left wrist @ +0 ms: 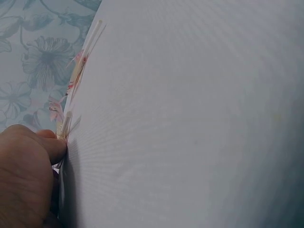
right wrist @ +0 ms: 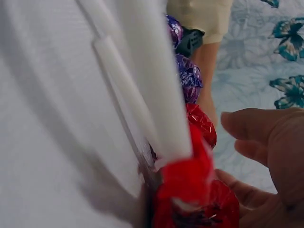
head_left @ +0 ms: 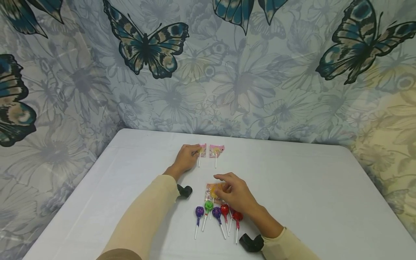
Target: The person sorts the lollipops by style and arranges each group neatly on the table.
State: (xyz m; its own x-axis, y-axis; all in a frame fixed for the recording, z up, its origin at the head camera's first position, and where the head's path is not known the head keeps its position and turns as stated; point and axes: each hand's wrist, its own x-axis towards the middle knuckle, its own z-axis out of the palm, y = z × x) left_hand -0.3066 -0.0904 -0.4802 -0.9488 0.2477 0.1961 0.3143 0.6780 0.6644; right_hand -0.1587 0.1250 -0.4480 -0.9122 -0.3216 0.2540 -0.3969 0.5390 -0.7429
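At the far side of the white table, my left hand (head_left: 184,159) pinches the edge of a flat lollipop (head_left: 203,151) in a clear and pink wrapper. The left wrist view shows the thumb (left wrist: 58,150) on that wrapper. A second pink-wrapped lollipop (head_left: 216,151) lies just to its right. My right hand (head_left: 238,193) is over the nearer group, fingers bent and apart, beside a lollipop in an orange wrapper (head_left: 210,191). Nothing shows between its fingers in the right wrist view. The hand partly covers this wrapper.
Nearest the person lie round lollipops with sticks toward the front: a purple one (head_left: 199,212), a green one (head_left: 208,206), another purple one (head_left: 216,212), and red ones (head_left: 238,216). Both wrists carry black camera mounts (head_left: 251,243). A butterfly-patterned cloth (head_left: 260,90) hangs behind the table.
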